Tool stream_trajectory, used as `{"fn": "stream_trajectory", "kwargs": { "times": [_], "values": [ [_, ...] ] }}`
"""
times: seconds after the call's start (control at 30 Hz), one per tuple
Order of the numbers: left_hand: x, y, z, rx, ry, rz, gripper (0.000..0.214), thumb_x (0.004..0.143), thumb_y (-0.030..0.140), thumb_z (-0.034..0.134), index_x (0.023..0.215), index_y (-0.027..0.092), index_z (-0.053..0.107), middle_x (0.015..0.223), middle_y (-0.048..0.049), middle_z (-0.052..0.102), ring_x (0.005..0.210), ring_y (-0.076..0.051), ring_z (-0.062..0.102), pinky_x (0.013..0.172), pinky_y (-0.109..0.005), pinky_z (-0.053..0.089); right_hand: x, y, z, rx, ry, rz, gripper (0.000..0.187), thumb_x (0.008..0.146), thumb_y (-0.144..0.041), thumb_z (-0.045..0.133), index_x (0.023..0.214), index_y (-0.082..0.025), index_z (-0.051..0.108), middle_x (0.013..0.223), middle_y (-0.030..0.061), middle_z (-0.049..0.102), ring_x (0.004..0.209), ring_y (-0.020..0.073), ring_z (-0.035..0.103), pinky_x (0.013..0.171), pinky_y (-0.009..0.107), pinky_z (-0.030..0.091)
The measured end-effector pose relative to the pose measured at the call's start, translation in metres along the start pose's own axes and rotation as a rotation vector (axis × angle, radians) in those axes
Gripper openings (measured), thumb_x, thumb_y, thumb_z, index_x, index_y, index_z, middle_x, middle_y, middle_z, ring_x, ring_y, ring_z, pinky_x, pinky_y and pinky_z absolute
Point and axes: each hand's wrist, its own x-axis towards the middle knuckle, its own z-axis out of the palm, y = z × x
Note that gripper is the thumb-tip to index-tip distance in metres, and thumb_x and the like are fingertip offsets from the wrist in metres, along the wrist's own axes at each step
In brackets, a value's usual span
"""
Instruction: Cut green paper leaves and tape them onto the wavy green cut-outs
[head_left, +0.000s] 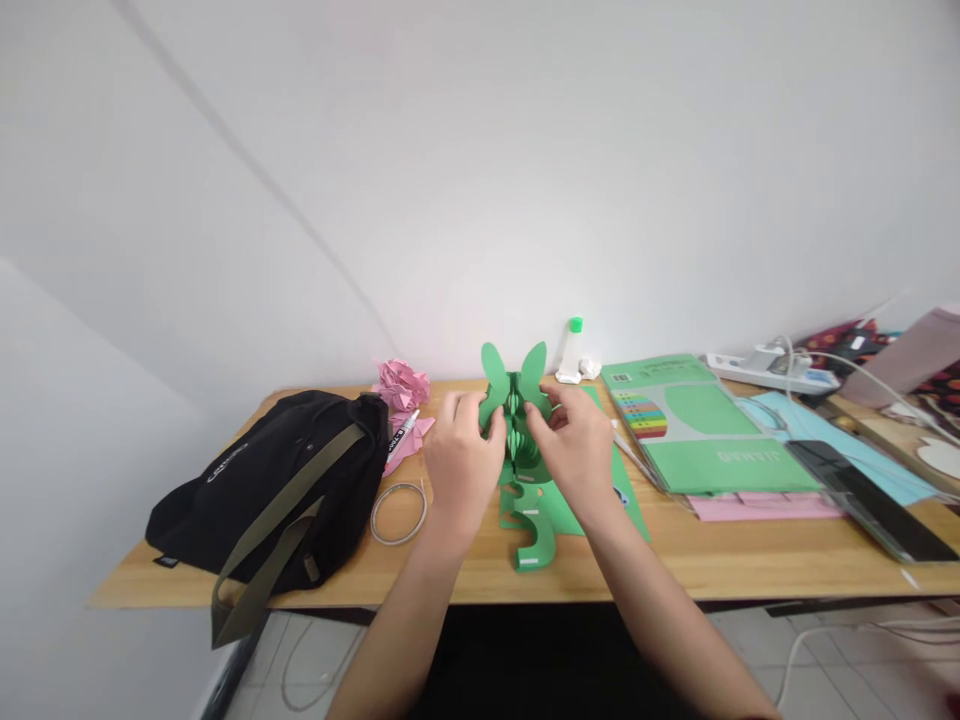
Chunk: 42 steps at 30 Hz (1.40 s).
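Note:
Between my two hands stands a green paper rabbit (533,370), with two long ears at the top and layered paper folds below. My left hand (463,450) pinches its left side, and my right hand (576,440) pinches its right side, thumbs toward the middle. Beneath it lies a green paper sheet (628,500). A curled green paper strip (541,540) with white patches reaches toward the table's front edge. Part of the rabbit is hidden behind my fingers.
Left are a black bag (277,480), a tape roll (398,513), a glue tube (403,430) and crumpled pink paper (403,384). A green-capped bottle (573,352) stands by the wall. Right are a green paper pack (712,425), a phone (870,500) and a power strip (772,372) with cables.

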Motion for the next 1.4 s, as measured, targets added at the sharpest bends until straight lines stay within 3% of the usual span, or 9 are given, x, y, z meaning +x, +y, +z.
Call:
{"fn": "stream_trajectory", "kwargs": {
  "times": [0.13,0.4,0.53,0.67,0.8,0.87,1.07,1.23,1.4],
  "values": [
    [-0.005,-0.018,-0.016,-0.224,-0.065,-0.151,0.009,0.076,0.022,0.066,0.084,0.018,0.063,0.079,-0.0019,0.061,0.064,-0.013,0.056,0.062,-0.027,0.045,-0.001,0.008,-0.002,0.279,-0.128,0.142,0.028,0.068,-0.033,0.066,0.089,-0.015,0.069,0.076,0.0049,0.065,0.058,0.0145,0.052,0.061,0.033,0.046],
    [-0.041,-0.053,-0.02,-1.159,-0.315,-0.839,0.027,0.06,0.029,0.081,0.081,0.018,0.068,0.083,-0.0017,0.069,0.082,-0.016,0.064,0.077,-0.028,0.051,-0.03,0.004,0.02,0.993,-0.605,0.688,0.036,0.051,-0.036,0.083,0.077,-0.018,0.065,0.063,-0.0034,0.06,0.053,0.0078,0.05,0.049,0.022,0.04],
    [-0.063,-0.046,-0.004,-1.394,-0.273,-1.151,0.042,0.057,0.037,0.083,0.091,0.02,0.064,0.089,-0.0014,0.071,0.092,-0.021,0.066,0.08,-0.032,0.052,-0.043,0.004,0.035,0.939,-0.634,0.739,0.038,0.054,-0.04,0.082,0.08,-0.018,0.064,0.069,-0.0029,0.062,0.052,0.0068,0.052,0.048,0.021,0.044],
    [-0.073,-0.043,0.002,-1.396,-0.315,-1.294,0.047,0.069,0.042,0.075,0.108,0.023,0.058,0.103,-0.0041,0.07,0.098,-0.022,0.066,0.081,-0.036,0.054,-0.05,0.01,0.046,0.648,-0.643,0.561,0.033,0.065,-0.044,0.073,0.085,-0.019,0.064,0.077,0.0014,0.06,0.06,0.0126,0.058,0.046,0.024,0.047],
    [-0.074,-0.05,-0.001,-1.297,-0.378,-1.317,0.046,0.079,0.042,0.066,0.12,0.026,0.054,0.117,-0.0068,0.065,0.1,-0.022,0.064,0.077,-0.036,0.056,-0.05,0.018,0.053,0.355,-0.64,0.297,0.021,0.077,-0.038,0.062,0.081,-0.018,0.067,0.09,0.0074,0.058,0.072,0.0158,0.057,0.055,0.028,0.05],
    [-0.074,-0.056,-0.003,-1.201,-0.388,-1.307,0.045,0.079,0.038,0.065,0.12,0.024,0.055,0.119,-0.0076,0.063,0.1,-0.022,0.063,0.075,-0.035,0.056,-0.048,0.024,0.054,0.331,-0.69,0.282,0.019,0.077,-0.035,0.061,0.081,-0.018,0.067,0.085,0.0061,0.06,0.066,0.0141,0.054,0.06,0.03,0.05],
    [-0.082,-0.075,-0.009,-0.887,-0.462,-1.146,0.047,0.077,0.026,0.064,0.123,0.019,0.056,0.11,-0.008,0.062,0.097,-0.019,0.062,0.083,-0.033,0.053,-0.039,0.034,0.055,0.682,-0.971,0.705,0.015,0.068,-0.027,0.062,0.08,-0.019,0.064,0.082,0.0027,0.069,0.075,0.015,0.063,0.066,0.027,0.049],
    [-0.084,-0.078,-0.008,-0.899,-0.5,-1.108,0.04,0.076,0.024,0.066,0.114,0.017,0.059,0.096,-0.005,0.062,0.087,-0.016,0.064,0.082,-0.03,0.053,-0.034,0.031,0.065,0.71,-0.905,0.952,0.027,0.065,-0.042,0.073,0.074,-0.018,0.064,0.065,-0.0011,0.065,0.062,0.0103,0.06,0.061,0.024,0.047],
    [-0.081,-0.077,-0.005,-0.872,-0.481,-1.109,0.034,0.075,0.022,0.067,0.108,0.018,0.06,0.091,-0.0032,0.062,0.082,-0.015,0.064,0.077,-0.029,0.054,-0.034,0.032,0.075,0.748,-0.852,1.011,0.036,0.054,-0.047,0.081,0.062,-0.017,0.063,0.055,-0.0019,0.063,0.052,0.0085,0.056,0.057,0.023,0.046]
  ]
}}
